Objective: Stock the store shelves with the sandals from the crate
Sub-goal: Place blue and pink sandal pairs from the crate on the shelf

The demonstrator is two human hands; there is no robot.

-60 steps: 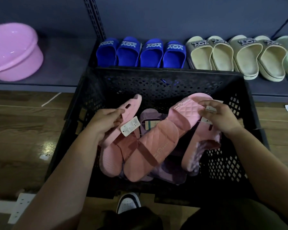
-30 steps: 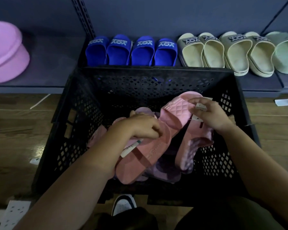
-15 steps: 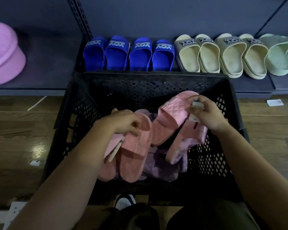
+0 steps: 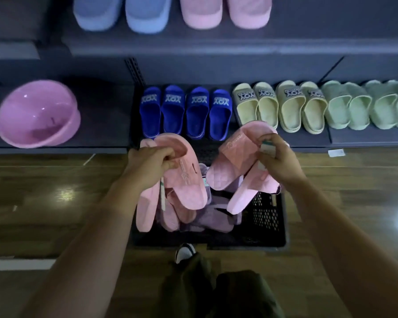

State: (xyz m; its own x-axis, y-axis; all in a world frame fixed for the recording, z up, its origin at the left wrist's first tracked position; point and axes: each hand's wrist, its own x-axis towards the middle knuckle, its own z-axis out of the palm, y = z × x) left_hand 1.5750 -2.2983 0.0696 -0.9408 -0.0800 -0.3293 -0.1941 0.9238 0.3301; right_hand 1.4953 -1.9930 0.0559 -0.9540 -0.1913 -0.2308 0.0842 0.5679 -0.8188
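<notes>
- Head view, centre of the frame: the left hand (image 4: pixel 152 164) has its fingers (image 4: pixel 168 157) curled tight round the top edge of two pink sandals (image 4: pixel 184 180), which hang heel-down over the left part of the black crate (image 4: pixel 269 216).
- Right of centre: the right hand (image 4: pixel 276 164) grips a second pink pair (image 4: pixel 230 166), fingers closed on the straps, with a paper tag (image 4: pixel 268 149) pinched against them; this pair hangs over the crate's right half.
- Lower centre: the crate stands on the wooden floor (image 4: pixel 55 191), with purple sandals (image 4: pixel 216 216) lying inside it.
- Middle band: the lower shelf (image 4: pixel 354 138) carries blue sandals (image 4: pixel 184 111), cream sandals (image 4: pixel 278 106) and green sandals (image 4: pixel 365 106) in a row; a pink basin (image 4: pixel 37 113) sits at the left.
- Top edge: the upper shelf (image 4: pixel 216 47) holds light blue sandals (image 4: pixel 122 12) beside quilted pink sandals (image 4: pixel 225 10).
</notes>
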